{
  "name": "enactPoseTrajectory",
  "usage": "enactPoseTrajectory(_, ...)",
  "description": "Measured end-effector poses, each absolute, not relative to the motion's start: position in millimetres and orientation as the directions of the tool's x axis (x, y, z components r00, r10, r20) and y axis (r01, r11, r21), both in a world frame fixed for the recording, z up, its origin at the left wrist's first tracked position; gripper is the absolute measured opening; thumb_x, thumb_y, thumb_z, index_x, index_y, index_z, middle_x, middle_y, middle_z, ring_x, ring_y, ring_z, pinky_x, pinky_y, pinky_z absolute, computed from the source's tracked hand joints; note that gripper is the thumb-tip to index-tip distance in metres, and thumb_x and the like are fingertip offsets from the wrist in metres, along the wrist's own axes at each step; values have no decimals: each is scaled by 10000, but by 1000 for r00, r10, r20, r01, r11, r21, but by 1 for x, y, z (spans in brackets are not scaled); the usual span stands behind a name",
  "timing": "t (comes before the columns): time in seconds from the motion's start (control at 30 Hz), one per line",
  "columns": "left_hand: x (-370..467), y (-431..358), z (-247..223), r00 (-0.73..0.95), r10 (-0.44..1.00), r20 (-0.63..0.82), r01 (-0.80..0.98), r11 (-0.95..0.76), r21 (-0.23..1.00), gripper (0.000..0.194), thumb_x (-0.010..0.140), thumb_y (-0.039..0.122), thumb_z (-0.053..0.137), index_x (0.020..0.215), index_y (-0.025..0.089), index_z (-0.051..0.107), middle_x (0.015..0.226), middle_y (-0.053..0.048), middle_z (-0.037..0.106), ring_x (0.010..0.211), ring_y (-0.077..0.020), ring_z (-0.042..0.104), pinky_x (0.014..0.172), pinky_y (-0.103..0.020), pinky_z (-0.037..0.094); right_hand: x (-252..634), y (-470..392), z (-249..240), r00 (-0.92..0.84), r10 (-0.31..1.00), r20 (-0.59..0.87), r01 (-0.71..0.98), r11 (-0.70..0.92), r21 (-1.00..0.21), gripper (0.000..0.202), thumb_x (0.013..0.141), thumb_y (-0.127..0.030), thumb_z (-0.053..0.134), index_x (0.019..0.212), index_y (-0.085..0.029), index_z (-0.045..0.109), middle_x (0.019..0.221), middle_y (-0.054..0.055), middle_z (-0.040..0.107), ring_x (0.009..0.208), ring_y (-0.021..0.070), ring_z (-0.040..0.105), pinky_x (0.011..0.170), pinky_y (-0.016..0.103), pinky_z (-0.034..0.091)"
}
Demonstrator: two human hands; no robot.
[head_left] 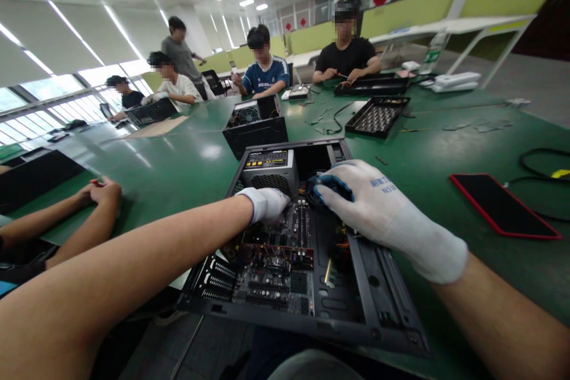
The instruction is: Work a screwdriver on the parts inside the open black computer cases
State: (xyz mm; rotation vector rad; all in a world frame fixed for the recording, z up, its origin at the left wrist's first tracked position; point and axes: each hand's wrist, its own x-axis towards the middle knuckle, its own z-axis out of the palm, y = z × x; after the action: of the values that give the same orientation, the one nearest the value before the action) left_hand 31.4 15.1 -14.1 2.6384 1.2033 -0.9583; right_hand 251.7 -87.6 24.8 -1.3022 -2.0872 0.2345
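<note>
An open black computer case (383, 303) lies on its side in front of me, partly over the table's near edge. My left hand (269, 205), in a white glove, reaches in at the motherboard (300, 222), just below the power supply (269, 166); its fingertips are hidden. My right hand (374, 196), in a white glove with blue fingers, curls around a round black part (315, 193) beside the power supply. What kind of part it is, I cannot make out. A red-brown expansion card (276, 255) sits across the board, and a small green-and-gold stick (330, 273) lies lower right.
Beyond my case stands another computer case (256, 124). A black tray (377, 117) sits farther back, and a red-edged black panel (503, 205) lies at the right near cables (543, 160). Another person's hands (104, 193) are at the left; several people work around the green table (187, 148).
</note>
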Motion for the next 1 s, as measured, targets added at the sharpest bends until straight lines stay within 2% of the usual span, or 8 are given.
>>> enactPoseTrajectory(0.17, 31, 16, -15, 504, 637, -583, 691, -703, -170, 510, 752, 322, 851, 1221, 155, 739, 1279, -167, 759, 1188, -339, 725, 1028, -373, 568, 252, -87, 24, -285, 853, 436, 736, 487, -471, 347, 1040, -464, 538, 1050, -181, 737, 1073, 99, 754, 1091, 304, 634, 967, 457, 468)
enactPoseTrajectory(0.47, 36, 13, -8, 468, 648, -600, 689, -693, -212, 467, 807, 315, 824, 1227, 127, 745, 1291, -181, 755, 1195, -325, 725, 1040, -350, 560, 251, -86, 25, -284, 853, 438, 738, 486, -468, 346, 1035, -476, 549, 1011, -189, 741, 1045, 90, 759, 1066, 298, 647, 952, 448, 472)
enactPoseTrajectory(0.67, 39, 12, -6, 444, 641, -626, 681, -695, -229, 523, 768, 350, 867, 1231, 138, 749, 1268, -170, 766, 1167, -319, 732, 1010, -344, 571, 251, -86, 25, -286, 856, 430, 742, 482, -466, 351, 1039, -474, 545, 1036, -186, 744, 1064, 94, 758, 1081, 298, 643, 970, 448, 469)
enactPoseTrajectory(0.87, 38, 12, -8, 447, 626, -639, 697, -692, -190, 534, 698, 344, 883, 1191, 174, 770, 1197, -138, 797, 1094, -321, 757, 960, -350, 593, 253, -88, 25, -286, 856, 429, 741, 482, -467, 340, 1037, -471, 540, 1034, -194, 738, 1062, 93, 755, 1078, 295, 643, 957, 437, 471)
enactPoseTrajectory(1.0, 34, 13, -4, 485, 663, -570, 737, -661, -141, 623, 634, 362, 899, 1207, 169, 748, 1235, -154, 783, 1123, -348, 747, 980, -373, 589, 251, -86, 27, -279, 862, 424, 727, 478, -493, 353, 1026, -497, 541, 1026, -201, 733, 1071, 99, 760, 1076, 297, 653, 984, 456, 480)
